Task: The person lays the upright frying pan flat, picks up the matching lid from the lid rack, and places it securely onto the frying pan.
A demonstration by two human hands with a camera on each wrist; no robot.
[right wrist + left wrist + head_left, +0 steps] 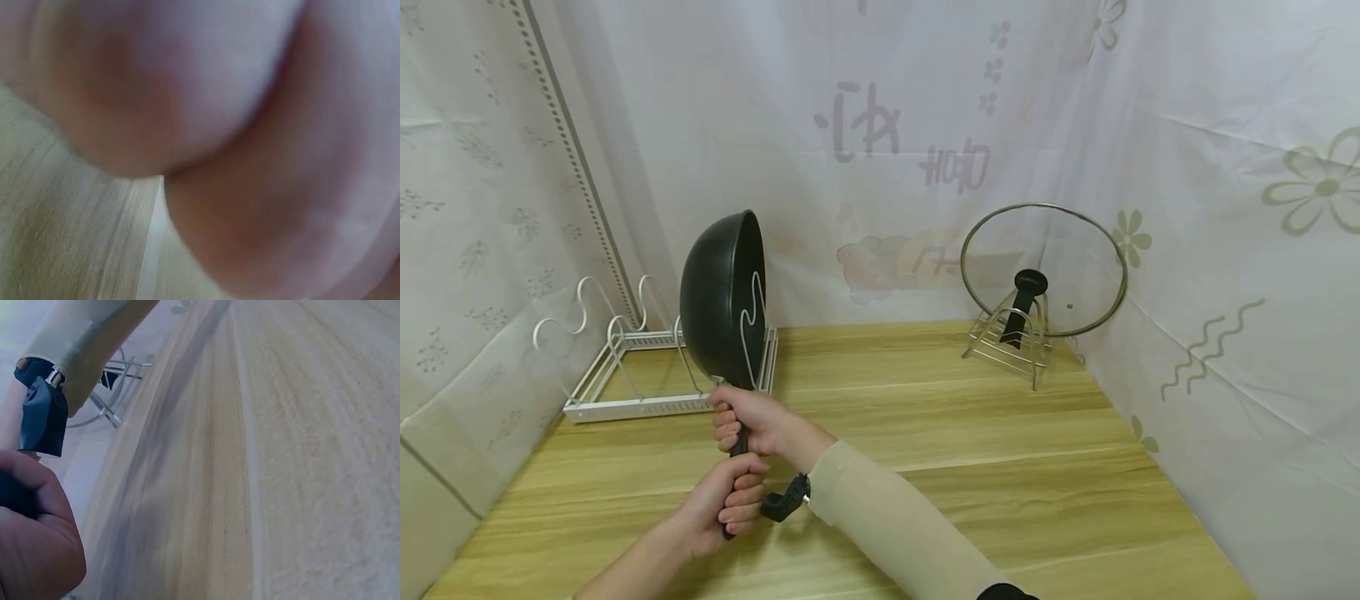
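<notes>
A black wok (711, 292) stands on edge in the head view, its bowl bulging left and its open side facing right. It sits among the wire loops of a white rack (640, 409), one loop showing in front of its open side. My right hand (758, 421) grips the handle close to the bowl. Lower down, near the handle's end, my left hand (722, 504) has its fingers curled round it. In the left wrist view the left hand (37, 540) wraps a dark piece of the handle (15, 495). Blurred skin of the right hand (250, 156) fills most of the right wrist view.
At the back right, a glass lid (1078, 275) with a metal rim and black knob leans on a small wire stand (1000, 354). Everything rests on a wood-grain table (880, 392), with patterned curtains (880, 125) behind and at the sides. A black wrist mount (785, 500) hangs under the right sleeve.
</notes>
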